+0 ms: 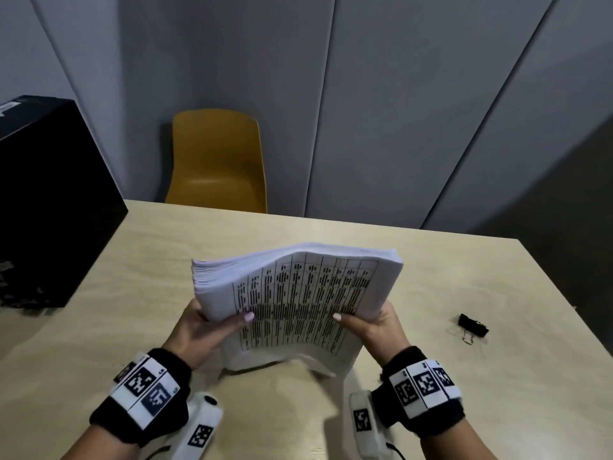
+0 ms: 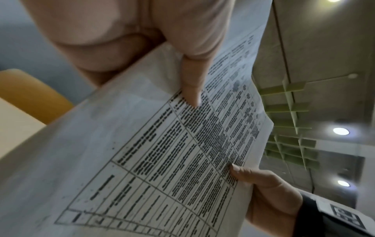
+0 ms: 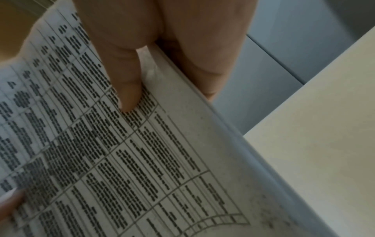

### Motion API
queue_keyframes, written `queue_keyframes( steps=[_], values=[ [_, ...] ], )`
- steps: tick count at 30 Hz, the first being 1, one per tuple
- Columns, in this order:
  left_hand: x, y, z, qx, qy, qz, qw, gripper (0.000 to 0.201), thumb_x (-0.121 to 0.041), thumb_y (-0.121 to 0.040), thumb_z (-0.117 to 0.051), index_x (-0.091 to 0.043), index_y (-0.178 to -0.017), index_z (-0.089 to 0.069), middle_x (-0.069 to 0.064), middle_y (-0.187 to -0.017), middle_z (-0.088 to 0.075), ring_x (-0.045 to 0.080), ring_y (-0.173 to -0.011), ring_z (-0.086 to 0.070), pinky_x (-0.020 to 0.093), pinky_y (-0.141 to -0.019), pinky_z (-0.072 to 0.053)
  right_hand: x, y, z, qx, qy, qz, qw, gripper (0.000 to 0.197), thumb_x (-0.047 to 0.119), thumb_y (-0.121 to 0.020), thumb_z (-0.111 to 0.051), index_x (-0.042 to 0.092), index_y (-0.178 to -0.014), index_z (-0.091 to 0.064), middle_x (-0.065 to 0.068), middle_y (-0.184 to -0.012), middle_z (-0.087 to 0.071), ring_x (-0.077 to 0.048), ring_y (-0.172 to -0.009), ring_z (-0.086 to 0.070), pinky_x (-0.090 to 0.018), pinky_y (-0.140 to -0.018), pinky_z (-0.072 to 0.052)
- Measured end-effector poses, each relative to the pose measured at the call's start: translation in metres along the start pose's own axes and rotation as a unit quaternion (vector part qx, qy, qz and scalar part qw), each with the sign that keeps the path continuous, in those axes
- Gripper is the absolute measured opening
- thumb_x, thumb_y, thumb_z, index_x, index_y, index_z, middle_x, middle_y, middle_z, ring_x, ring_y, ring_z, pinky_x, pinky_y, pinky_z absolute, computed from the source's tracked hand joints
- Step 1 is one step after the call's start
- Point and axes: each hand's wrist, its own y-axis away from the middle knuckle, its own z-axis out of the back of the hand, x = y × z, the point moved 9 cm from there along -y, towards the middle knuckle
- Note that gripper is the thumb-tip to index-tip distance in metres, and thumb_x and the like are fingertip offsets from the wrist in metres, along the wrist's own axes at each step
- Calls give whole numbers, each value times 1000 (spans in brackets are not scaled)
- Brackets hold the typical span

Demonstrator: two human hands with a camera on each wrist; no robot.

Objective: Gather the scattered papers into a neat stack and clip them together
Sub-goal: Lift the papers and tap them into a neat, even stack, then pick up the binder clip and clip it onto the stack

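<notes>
Centre of the head view: the paper stack (image 1: 298,287) stands nearly upright on its lower edge on the table (image 1: 132,260), probably so tapping can square the sheets. The left hand (image 1: 202,330) grips its left side and the right hand (image 1: 371,327) its right, each thumb on the printed front sheet and fingers behind. Upper edges at the left corner look fanned, not yet flush. The black binder clip (image 1: 472,327) lies unused at the right of the frame, near the right hand.
</notes>
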Motion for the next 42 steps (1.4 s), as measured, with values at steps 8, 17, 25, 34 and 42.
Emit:
queue_keyframes(
  steps=[8,17,25,34,42],
  values=[
    [49,-2,3,6,-4,66,998,90,-54,-10,-87,-21,-90,-64,-21,-73,-73,-5,-73,-68,10,-63,-52,-47,7,-1,-11,78,-53,996,52,-12,-66,-68,40,-66,-73,19,-71,-73,3,-74,-66,-28,-75,-56],
    [73,-16,9,-1,-150,117,982,33,-18,-74,-73,-9,-102,-59,8,-93,-69,21,-85,-66,34,-79,-55,-74,17,0,8,98,-181,979,19,5,-76,-71,12,-81,-55,-1,-70,-64,-13,-62,-65,-28,-61,-56],
    [161,-9,5,86,-219,276,932,42,-24,-61,-83,-6,-96,-66,15,-103,-72,29,-95,-67,47,-96,-47,-138,53,15,-10,164,-323,932,38,8,-80,-65,2,-116,-53,-13,-99,-67,-26,-85,-65,-30,-68,-55],
    [178,-5,-6,78,-218,313,921,47,-9,-72,-74,2,-114,-57,19,-113,-65,33,-104,-60,52,-103,-38,-150,43,126,-274,-70,-337,898,28,23,-92,-51,11,-67,-46,-8,-50,-48,-13,-27,-42,-15,-32,-34],
    [179,-7,-1,55,-240,294,924,45,-7,-73,-73,4,-114,-58,23,-114,-65,34,-102,-61,47,-101,-39,-146,28,240,-467,-278,-315,778,51,53,-90,-37,6,-104,-50,-11,-83,-61,-25,-72,-60,-37,-65,-50]
  ],
)
